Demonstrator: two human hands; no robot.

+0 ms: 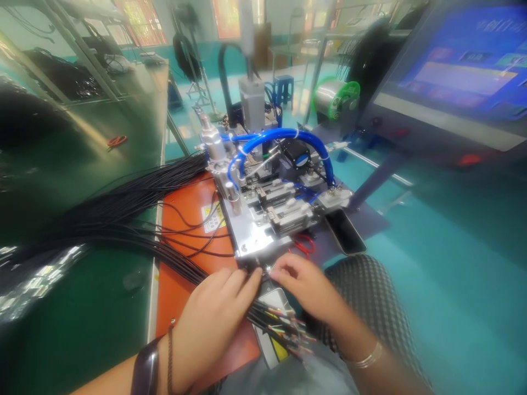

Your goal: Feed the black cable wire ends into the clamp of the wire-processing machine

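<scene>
The left hand (209, 323) is clamped on thin black sheathed cables (272, 319); the right hand (304, 285), fingers together, sits just beside it at a silver metal fixture (255, 230).

Factory workshop, wire-processing line. Green-topped table (78, 329) with orange mat (181, 214), bundled black wires (123, 200), scissors (117, 141). Pneumatic bench machine (263, 203) with blue air tubing (280, 137). Large touchscreen console (457, 71) beside. Silver wire spool (335, 99) on green flanges. Teal painted floor (453, 230), blue stool (285, 90), further benches behind, industrial look throughout.
</scene>
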